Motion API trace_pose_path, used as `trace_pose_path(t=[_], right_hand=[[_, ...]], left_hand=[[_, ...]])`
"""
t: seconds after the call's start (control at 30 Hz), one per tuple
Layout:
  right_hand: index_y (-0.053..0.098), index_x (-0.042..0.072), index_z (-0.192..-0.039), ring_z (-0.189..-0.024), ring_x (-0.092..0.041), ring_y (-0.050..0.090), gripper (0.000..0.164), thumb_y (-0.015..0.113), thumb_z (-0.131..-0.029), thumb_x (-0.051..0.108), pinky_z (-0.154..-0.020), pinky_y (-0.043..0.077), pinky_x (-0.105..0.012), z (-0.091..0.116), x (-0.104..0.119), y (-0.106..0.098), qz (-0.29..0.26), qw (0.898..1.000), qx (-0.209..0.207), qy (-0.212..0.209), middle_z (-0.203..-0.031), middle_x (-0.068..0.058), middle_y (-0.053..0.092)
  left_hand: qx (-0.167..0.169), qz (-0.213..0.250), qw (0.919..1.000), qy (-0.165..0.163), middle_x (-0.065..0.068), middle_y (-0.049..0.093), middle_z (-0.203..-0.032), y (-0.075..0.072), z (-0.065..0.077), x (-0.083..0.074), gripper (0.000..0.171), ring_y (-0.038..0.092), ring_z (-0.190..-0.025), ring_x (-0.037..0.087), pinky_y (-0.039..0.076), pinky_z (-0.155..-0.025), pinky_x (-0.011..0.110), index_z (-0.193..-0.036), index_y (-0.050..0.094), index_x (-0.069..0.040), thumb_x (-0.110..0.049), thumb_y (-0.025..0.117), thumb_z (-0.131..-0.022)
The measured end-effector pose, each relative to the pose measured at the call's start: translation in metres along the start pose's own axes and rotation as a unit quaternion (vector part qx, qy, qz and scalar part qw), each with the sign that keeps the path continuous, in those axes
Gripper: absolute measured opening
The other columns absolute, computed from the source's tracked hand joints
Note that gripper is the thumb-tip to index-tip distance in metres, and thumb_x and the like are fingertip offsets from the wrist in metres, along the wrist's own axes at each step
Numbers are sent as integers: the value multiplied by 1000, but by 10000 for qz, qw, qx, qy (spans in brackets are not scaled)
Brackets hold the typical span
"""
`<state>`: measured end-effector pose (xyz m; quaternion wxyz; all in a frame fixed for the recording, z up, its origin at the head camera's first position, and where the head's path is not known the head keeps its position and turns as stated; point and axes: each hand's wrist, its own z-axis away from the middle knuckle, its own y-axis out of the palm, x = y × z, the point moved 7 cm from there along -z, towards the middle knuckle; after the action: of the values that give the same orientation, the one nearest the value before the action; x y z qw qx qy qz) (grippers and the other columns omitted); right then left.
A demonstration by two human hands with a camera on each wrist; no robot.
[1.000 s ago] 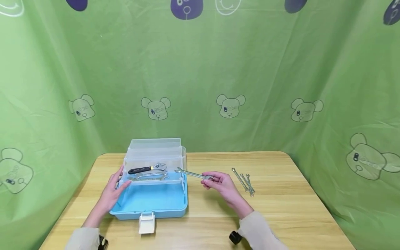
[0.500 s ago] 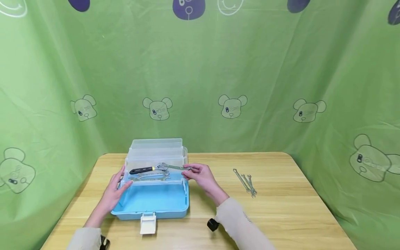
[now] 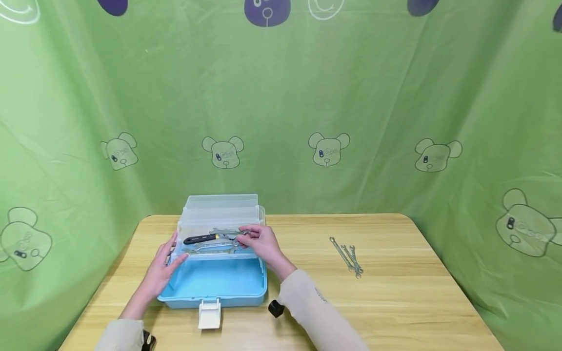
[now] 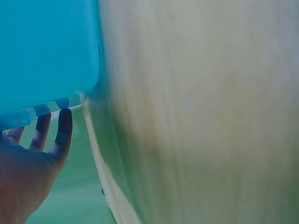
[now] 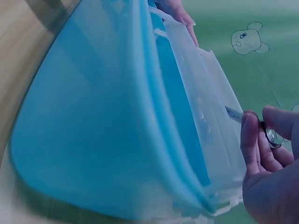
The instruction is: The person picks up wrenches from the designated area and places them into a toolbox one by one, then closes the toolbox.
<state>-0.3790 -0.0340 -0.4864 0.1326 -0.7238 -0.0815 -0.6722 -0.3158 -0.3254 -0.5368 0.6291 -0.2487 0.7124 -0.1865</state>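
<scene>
My right hand (image 3: 264, 242) pinches one end of a silver wrench (image 3: 228, 232) above the upper clear tray, its other end pointing left. In the right wrist view, part of that wrench (image 5: 233, 114) sticks out past the fingertips toward the tray. My left hand (image 3: 159, 270) rests against the left side of the blue toolbox (image 3: 239, 301), thumb at the tray's front corner and fingers spread along the side. The clear tray (image 3: 246, 255) holds an adjustable wrench (image 3: 200, 239) with a black handle. In front of it lie silver wrenches (image 3: 213, 247), partly overlapping.
Several silver wrenches (image 3: 349, 258) lie in a loose group on the wooden table (image 3: 395, 292), right of the toolbox. A white latch (image 3: 210, 314) hangs off the box's front. Clear stepped panels (image 3: 221, 209) rise at the back, before a green curtain (image 3: 281, 97).
My right hand has carried the wrench leftward from the open table to above the tray. My left hand stays at the toolbox's side.
</scene>
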Motion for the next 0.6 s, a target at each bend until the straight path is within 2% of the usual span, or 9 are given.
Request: trace_pose_path(t=[0.2,0.33,0.6], right_hand=[[68,-1,-122,-81,-24,76,33,79,-92,11,-74,63,-30,-2,4,7,476,9981,-385,-38,-89,-11,79],[63,1,-121,-81,-17,75,35,79,-93,12,-71,60,-25,-3,4,7,733,9955,-589,-104,-90,-10,79],[67,-2,-121,-92,-21,74,29,75,-95,7,-81,63,-26,-3,10,12,1328,9874,-661,-548,-101,-13,77]], left_hand=[[-11,34,10000,-23,26,27,-165,1,0,2,78,31,-147,53,24,-113,81,-167,7,-38,-47,56,-106],[47,9,9999,-107,25,24,-166,3,-1,3,79,26,-150,55,23,-114,81,-166,6,-40,-50,55,-106],[-31,58,10000,-4,26,27,-165,1,-2,3,77,29,-148,55,23,-114,80,-166,9,-40,-47,56,-106]])
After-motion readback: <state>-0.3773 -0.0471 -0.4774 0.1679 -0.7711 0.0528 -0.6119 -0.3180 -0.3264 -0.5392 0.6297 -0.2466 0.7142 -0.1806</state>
